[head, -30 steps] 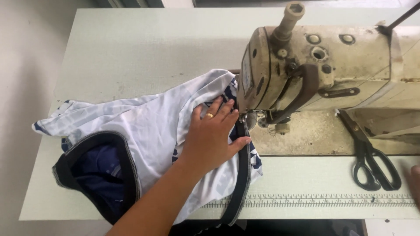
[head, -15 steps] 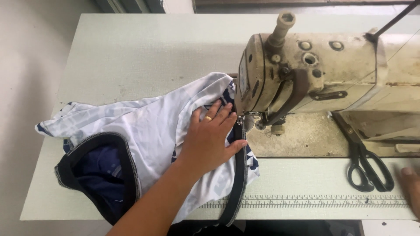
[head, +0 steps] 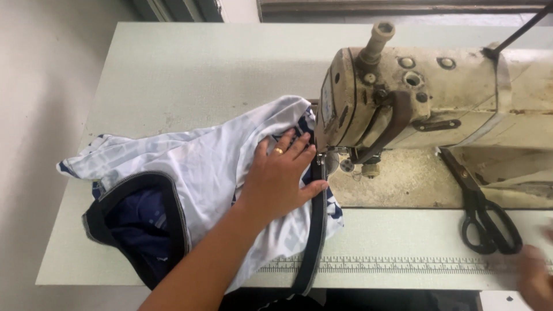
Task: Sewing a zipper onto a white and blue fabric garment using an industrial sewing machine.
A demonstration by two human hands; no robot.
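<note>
A white and blue garment [head: 190, 173] with a dark collar band lies on the pale green sewing table [head: 173, 75], left of an old cream sewing machine [head: 415, 98]. My left hand [head: 282, 175], with a ring on one finger, lies flat on the cloth, fingers spread, right beside the presser foot [head: 321, 160]. A dark trim strip [head: 314, 230] runs from the foot down over the table's front edge. My right hand [head: 538, 276] shows only as a blurred part at the lower right corner, close to the scissors; whether it holds anything cannot be made out.
Black-handled scissors [head: 484, 213] lie on the machine bed at the right. A printed ruler strip [head: 403, 264] runs along the table's front edge. A dark rod [head: 518, 29] slants up at the top right. Grey floor lies to the left.
My left hand stays pressed on the cloth at the presser foot. My right hand has shifted slightly at the lower right edge. The view has tilted a little.
</note>
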